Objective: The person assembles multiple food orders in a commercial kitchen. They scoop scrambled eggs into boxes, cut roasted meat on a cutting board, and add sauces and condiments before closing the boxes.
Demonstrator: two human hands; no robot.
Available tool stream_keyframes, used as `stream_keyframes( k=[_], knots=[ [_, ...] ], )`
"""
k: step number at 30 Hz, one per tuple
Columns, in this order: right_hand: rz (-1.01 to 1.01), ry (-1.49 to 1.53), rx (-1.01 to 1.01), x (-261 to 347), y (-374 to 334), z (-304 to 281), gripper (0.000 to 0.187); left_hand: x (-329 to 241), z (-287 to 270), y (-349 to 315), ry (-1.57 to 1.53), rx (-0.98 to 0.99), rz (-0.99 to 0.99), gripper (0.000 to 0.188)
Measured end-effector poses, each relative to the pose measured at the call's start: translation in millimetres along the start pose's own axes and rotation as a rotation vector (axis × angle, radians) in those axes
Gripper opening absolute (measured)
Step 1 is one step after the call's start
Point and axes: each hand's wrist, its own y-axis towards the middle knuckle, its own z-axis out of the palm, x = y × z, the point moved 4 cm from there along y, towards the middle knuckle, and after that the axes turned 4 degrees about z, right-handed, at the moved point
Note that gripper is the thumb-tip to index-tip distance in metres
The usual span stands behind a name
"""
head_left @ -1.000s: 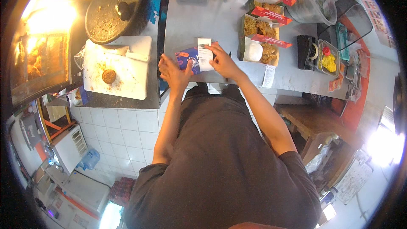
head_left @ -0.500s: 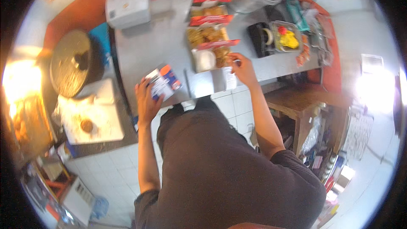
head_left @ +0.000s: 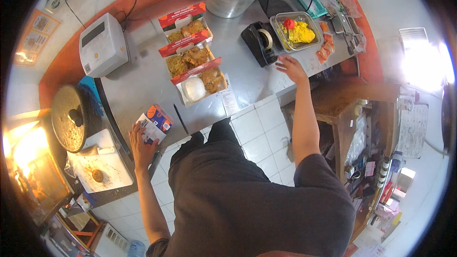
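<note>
Reaching out with the right hand [head_left: 291, 69], no longer touching the receipt [head_left: 152, 133] on the blue packet [head_left: 163, 118]; now hovering just beside the black tape dispenser [head_left: 255, 43] (having passed the food boxes [head_left: 183, 44] half a second ago); leaving only the left hand [head_left: 142, 147] at the packet; turning the view, bringing the whole white machine [head_left: 102, 45] into sight.

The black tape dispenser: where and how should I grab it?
Probably grip the tape dispenser across its black body, coming from above its near end, where the right hand is closest. The body is longer than wide, and the clear tray sits close on its right, leaving little room there.
</note>
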Motion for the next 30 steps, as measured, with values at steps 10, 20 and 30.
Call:
stream_keyframes(
  k=[10, 20, 30],
  knots=[
    [-0.17, -1.499, -0.077, 6, -26, 44, 0.029, 12, 4, -4, 0.012, -0.033, -0.002, 0.082],
    [-0.521, -0.988, 0.812, -43, -132, 474, 0.027, 12, 1, -14, -0.105, -0.112, -0.003, 0.072],
    [-0.349, -1.452, 0.425, -33, -106, 497, 0.043, 18, -1, -18, -0.151, -0.12, -0.003, 0.069]
  ],
)
